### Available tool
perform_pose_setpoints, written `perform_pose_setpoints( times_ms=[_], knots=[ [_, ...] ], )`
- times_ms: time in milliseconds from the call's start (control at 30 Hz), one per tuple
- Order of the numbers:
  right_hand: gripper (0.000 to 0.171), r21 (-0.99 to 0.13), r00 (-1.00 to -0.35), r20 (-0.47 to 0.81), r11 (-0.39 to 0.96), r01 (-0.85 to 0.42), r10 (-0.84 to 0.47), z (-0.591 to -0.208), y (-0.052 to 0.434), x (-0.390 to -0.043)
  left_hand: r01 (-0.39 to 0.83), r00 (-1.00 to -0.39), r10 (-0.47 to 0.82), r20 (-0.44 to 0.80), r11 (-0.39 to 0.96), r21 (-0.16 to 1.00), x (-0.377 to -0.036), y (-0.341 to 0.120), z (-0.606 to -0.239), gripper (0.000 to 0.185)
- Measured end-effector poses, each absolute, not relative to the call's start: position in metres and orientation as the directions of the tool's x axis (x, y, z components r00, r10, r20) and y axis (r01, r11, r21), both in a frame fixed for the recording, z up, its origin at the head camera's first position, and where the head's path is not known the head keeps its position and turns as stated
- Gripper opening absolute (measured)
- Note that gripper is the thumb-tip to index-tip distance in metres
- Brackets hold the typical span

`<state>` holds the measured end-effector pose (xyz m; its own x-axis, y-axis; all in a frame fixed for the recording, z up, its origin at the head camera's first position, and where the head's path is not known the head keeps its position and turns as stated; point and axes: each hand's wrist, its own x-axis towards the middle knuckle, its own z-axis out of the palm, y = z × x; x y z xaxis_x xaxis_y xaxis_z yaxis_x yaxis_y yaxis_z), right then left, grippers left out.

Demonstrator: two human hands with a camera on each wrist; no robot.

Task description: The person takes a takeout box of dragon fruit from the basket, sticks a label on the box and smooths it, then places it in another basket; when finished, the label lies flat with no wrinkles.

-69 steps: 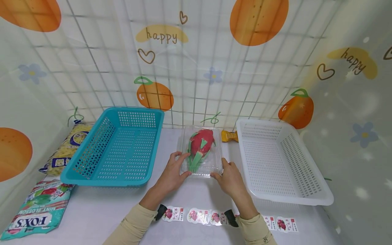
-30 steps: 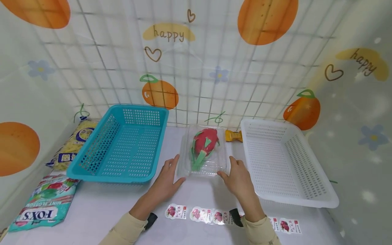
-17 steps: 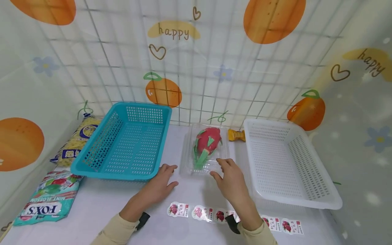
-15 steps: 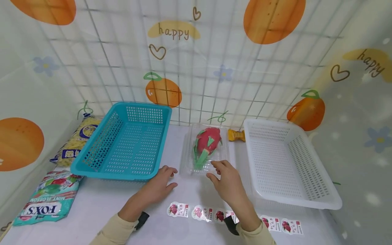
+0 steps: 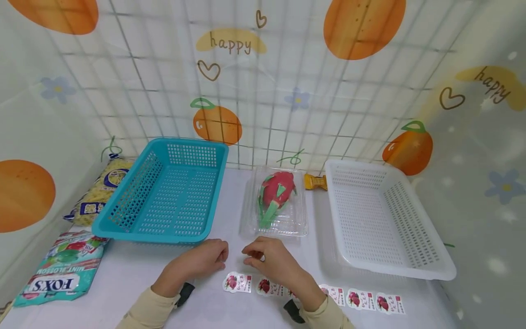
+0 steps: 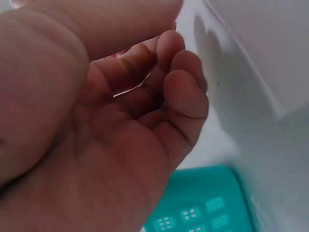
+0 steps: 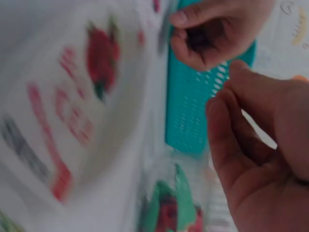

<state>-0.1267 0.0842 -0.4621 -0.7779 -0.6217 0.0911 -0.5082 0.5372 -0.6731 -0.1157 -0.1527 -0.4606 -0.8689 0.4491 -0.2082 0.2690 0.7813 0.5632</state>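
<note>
A clear plastic clamshell box (image 5: 295, 222) stands on the white table in the head view, with a red and green dragon fruit (image 5: 277, 188) inside. My left hand (image 5: 199, 261) hovers near the front of the turquoise basket, fingers loosely curled around nothing, as its palm in the left wrist view shows. My right hand (image 5: 276, 261) is in front of the box, above a row of dragon-fruit stickers (image 5: 238, 283). Its thumb and fingers are bent towards each other with nothing visible between them. In the right wrist view a sticker (image 7: 72, 96) looms blurred close by.
The turquoise basket (image 5: 153, 236) stands left of the box and a white basket (image 5: 343, 256) right. An orange-yellow wrapped packet (image 5: 315, 182) lies by the white basket. A noodle-like food bag (image 5: 92, 196) and a FOX'S candy bag (image 5: 61, 269) lie far left. A patterned curtain (image 5: 267, 82) closes the back.
Both hands have come away from the box. The left drew back to the left; the right moved back and left over the stickers. The box and fruit stay on the table.
</note>
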Motion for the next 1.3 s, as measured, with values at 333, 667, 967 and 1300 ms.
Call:
perform_pose_setpoints(
  times_ms=[333,667,967,1300],
  knots=[
    [0.024,-0.57,-0.629,0.038,0.5,-0.652,-0.777,-0.488,0.067,-0.124,0.248,-0.847,0.454,-0.276,0.798,0.55,-0.117,-0.157,-0.461,0.025],
    [0.026,-0.547,-0.6,0.021,0.493,-0.677,-0.8,-0.493,0.061,-0.124,0.221,-0.847,0.442,-0.294,0.797,0.562,-0.118,-0.156,-0.463,0.025],
    [0.023,-0.489,-0.573,0.069,0.472,-0.733,-0.817,-0.494,0.055,-0.123,0.214,-0.84,0.446,-0.31,0.796,0.566,-0.119,-0.157,-0.462,0.025],
    [0.012,-0.496,-0.599,0.072,0.492,-0.715,-0.797,-0.497,0.052,-0.121,0.244,-0.835,0.469,-0.286,0.784,0.571,-0.12,-0.158,-0.464,0.025]
  ],
)
